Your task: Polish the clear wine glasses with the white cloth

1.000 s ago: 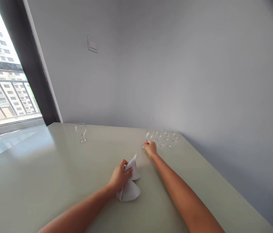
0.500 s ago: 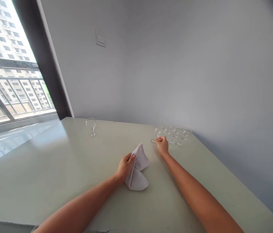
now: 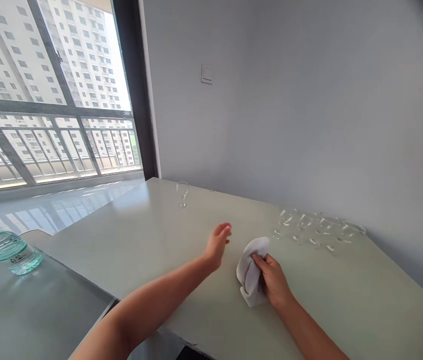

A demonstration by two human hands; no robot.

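My right hand point(image 3: 274, 281) grips a pale grey cloth point(image 3: 252, 272), bunched between thumb and fingers over the table. To its left, my left hand point(image 3: 218, 244) is raised above the tabletop with nothing in it, fingers loosely bent and partly apart. A single clear stemmed glass point(image 3: 183, 192) stands upright near the far edge, beyond my left hand. Several more stemmed glasses point(image 3: 305, 222) are grouped close together at the right, past the cloth; their transparent outlines overlap.
The pale glossy table point(image 3: 151, 240) borders a grey wall point(image 3: 327, 115). At the left, a clear bottle with a green cap point(image 3: 10, 252) stands on a lower dark surface point(image 3: 42, 310). A large window point(image 3: 64, 100) lies beyond.
The cloth has passed from my left hand to my right. My right hand has drawn back from the grouped glasses. The view has swung left, bringing the bottle into sight.
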